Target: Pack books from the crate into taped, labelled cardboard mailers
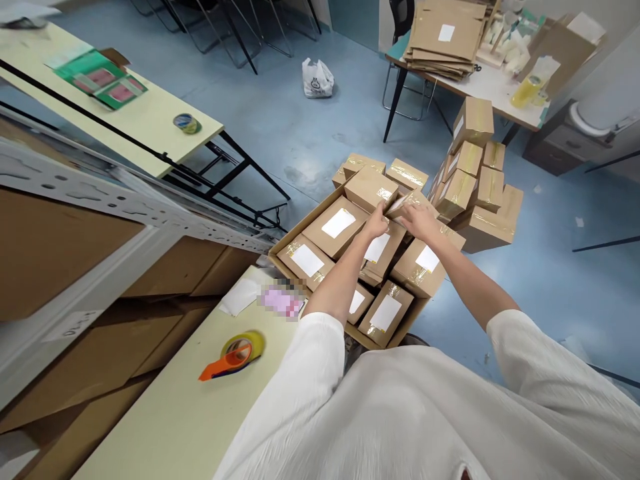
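My left hand (pixel 376 222) is over a large open carton (pixel 283 261) filled with taped cardboard boxes. Its index finger stretches out against the corner of a labelled box (pixel 367 187); the other fingers are partly hidden. Just to the right, my right hand (pixel 419 221) grips a small cardboard box (pixel 414 198), which sits tilted among the others. Below my hands lie more boxes with white labels, among them one under my left wrist (pixel 377 248) and one near my right forearm (pixel 425 260).
Taped boxes (pixel 467 160) are stacked on the floor beyond the carton. On the pale table to the left lies an orange tape dispenser (pixel 230 360). Metal shelving (pixel 125 207) runs along the left. Flattened cardboard (pixel 445 33) is piled on a far table; a white plastic bag (pixel 317 78) rests on the floor.
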A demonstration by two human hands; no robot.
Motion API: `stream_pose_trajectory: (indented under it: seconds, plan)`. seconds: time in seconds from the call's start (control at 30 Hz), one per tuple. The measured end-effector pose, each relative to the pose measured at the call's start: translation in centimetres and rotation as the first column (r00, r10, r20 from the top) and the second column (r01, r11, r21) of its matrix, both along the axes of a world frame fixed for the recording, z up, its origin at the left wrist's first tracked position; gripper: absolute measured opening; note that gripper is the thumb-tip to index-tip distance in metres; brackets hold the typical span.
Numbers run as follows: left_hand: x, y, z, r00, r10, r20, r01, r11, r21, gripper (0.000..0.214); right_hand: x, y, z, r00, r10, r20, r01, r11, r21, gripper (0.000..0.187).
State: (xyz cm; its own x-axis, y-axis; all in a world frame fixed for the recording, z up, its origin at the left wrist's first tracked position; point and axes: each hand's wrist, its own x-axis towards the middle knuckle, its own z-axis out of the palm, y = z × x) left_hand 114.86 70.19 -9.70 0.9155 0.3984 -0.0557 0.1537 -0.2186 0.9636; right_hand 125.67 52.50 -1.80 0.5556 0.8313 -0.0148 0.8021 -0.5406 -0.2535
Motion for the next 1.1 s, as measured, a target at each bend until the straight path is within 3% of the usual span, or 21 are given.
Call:
stream_pose_trajectory:
  seconds: [0.1,0.23,0.43,0.63,0.87,1.1]
  plan:
    - [-1.8,0.1,0.4,0.998,0.03,-0.052,-0.03,1.0,0.004,0.098,0.0,-0.8,-1.8,0.996,0.037,-0.082,-0.043,0.997,-0.066,0.057]
    - [-3.7,-0.7,0.6,0.997,0.058,-0.056,-0.058,0.998,0.016,0.096,-0.8,-2.2,-3.1,0.988,0.076,-0.135,-0.082,0.996,-0.039,0.056]
    - [-7.6,-1.9,0.9,0.989,0.114,-0.095,-0.108,0.992,0.063,0.087,-4.0,-2.1,-3.6,0.973,0.143,-0.179,-0.146,0.989,-0.002,0.052]
    - [-14.2,-1.8,1.5,0.966,0.209,-0.155,-0.194,0.975,0.106,0.067,-9.0,-0.7,-3.2,0.953,0.215,-0.213,-0.231,0.972,-0.05,0.048]
    - [-25.8,-1.3,3.4,0.947,0.299,-0.118,-0.28,0.948,0.151,0.058,-17.9,1.8,-2.3,0.927,0.337,-0.165,-0.349,0.936,-0.049,0.043]
    - [-42.6,-1.9,3.5,0.895,0.426,-0.134,-0.4,0.898,0.184,0.054,-32.0,4.5,-2.8,0.861,0.478,-0.173,-0.485,0.874,0.0,0.042]
